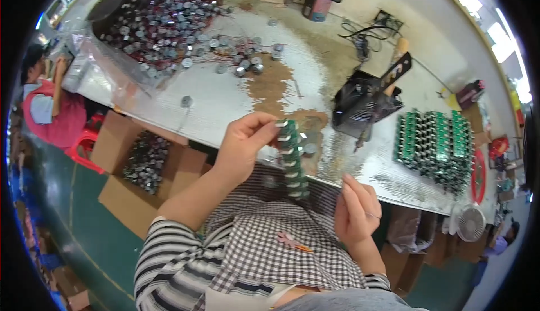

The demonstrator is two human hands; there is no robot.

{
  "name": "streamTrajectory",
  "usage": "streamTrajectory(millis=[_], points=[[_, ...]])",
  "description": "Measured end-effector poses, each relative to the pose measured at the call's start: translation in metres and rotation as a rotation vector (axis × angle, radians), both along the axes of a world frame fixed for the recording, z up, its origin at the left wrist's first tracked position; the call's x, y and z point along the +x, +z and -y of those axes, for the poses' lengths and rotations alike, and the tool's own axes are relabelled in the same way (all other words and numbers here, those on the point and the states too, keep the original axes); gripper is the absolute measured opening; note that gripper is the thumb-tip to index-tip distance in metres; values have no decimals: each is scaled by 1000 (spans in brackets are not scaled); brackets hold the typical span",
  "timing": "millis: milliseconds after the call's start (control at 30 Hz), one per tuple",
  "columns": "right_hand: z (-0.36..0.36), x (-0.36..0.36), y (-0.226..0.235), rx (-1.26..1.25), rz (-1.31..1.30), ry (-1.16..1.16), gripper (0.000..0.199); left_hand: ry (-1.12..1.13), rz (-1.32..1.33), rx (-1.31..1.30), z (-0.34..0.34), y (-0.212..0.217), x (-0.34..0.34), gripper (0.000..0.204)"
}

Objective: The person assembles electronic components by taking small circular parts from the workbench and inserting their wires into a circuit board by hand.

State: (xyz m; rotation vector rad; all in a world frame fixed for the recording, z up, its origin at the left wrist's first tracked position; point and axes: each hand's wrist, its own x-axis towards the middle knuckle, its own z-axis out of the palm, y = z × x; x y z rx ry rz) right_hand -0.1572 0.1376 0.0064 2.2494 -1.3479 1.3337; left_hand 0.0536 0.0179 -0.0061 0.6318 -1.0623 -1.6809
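My left hand [243, 142] pinches the top of a long green circuit board strip [292, 162] fitted with small white parts, which hangs down in front of the workbench edge. My right hand [355, 210] is lower right of the strip, fingers curled, with what looks like a thin wire between fingertips; it does not touch the strip. A checked apron [270, 243] covers my lap below both hands.
The worn metal-topped workbench [236, 103] carries a heap of small round silver parts with red wires [169, 24], a black soldering stand [365, 106] and a stack of green boards [436, 142]. A cardboard box [143, 162] of parts is on the floor. Another person [50, 108] sits at left. A small white fan [471, 222] is at right.
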Motion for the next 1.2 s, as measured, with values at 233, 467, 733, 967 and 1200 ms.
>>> streamTrajectory(millis=[233,467,733,967,1200], points=[[51,55,-17,285,460,79,16,186,161,-360,-24,0,-27,5],[66,61,-3,-115,21,255,6,-252,-177,307,-2,6,-4,16],[68,65,-2,300,436,98,11,51,-127,40,-19,1,-13,16],[75,59,3,526,692,291,27,-81,-156,113,-8,12,-1,13],[72,57,15,469,415,283,18,-85,-28,100,-6,7,5,14]])
